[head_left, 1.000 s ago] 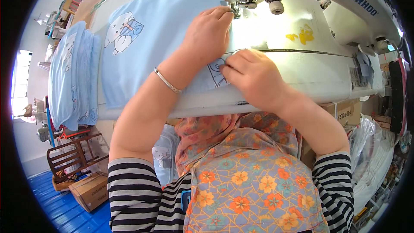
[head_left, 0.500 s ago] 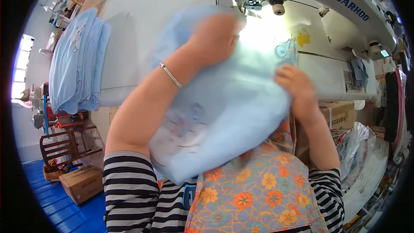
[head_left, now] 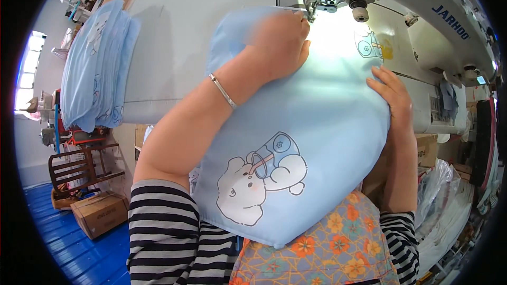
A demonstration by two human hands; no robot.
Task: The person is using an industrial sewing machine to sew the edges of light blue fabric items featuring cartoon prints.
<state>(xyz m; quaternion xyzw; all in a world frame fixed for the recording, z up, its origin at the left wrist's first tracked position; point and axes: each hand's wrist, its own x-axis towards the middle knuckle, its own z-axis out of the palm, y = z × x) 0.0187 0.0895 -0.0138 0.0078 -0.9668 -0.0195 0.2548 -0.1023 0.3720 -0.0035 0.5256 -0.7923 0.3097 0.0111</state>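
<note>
The light blue fabric piece point(head_left: 317, 142) with a cartoon bear print is spread across the front edge of the white surface point(head_left: 179, 37), its top edge up by the needle of the sewing machine point(head_left: 401, 5) and its lower end hanging down over the person's floral apron point(head_left: 327, 253). The left hand point(head_left: 277, 42) sits on the top of the fabric right next to the needle, fingers curled down on the cloth, though it's a bit blurred so whether it actually pinches anything is hard to tell. The right hand point(head_left: 391, 95) is at the fabric's right edge, fingers mostly stretched out flat against it, thumb hidden behind, so can't say if it's really gripping. A thin bracelet point(head_left: 223, 91) is on the left wrist. Off to the left on the surface lies a stack of the same blue pieces point(head_left: 95, 68). Below that, a wooden chair point(head_left: 79, 166) and a cardboard box point(head_left: 100, 214) stand on the blue floor point(head_left: 63, 253).
</note>
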